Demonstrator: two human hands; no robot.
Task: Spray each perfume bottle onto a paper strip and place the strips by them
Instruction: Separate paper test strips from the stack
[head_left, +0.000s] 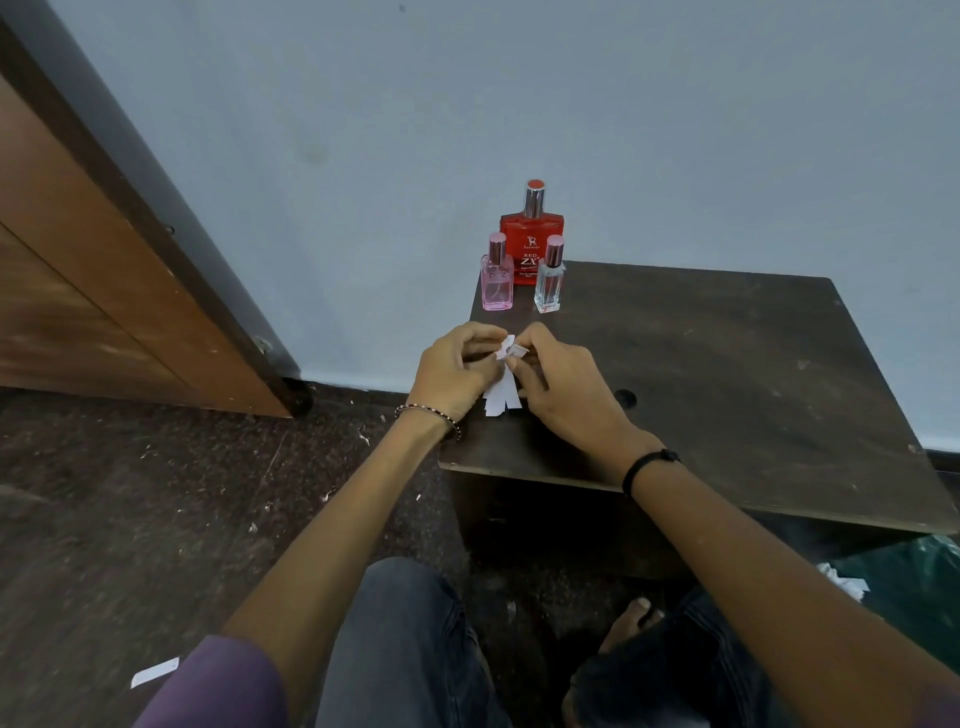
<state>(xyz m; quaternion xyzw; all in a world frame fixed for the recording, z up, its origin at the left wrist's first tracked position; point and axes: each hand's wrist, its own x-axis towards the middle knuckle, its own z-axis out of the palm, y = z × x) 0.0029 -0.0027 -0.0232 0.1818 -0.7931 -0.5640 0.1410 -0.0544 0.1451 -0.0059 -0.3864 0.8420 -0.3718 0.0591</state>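
While both hands (511, 371) pinched the strips (501, 395) shut, I saw the bottles (524, 265) stood just beyond, the right hand (558, 384) nearer.

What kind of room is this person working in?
Probably a plain room in a home, not a shop or lab: a worn low wooden table stands against a bare painted wall, beside a wooden door, over a littered speckled floor.

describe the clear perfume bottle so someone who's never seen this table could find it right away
Look at the dark wooden table against the pale wall, at its far left corner where three bottles stand. The clear bottle is the front right one, just ahead of the tall red bottle. Unlike the pink bottle to its left, its glass is colourless, and it is slimmer.
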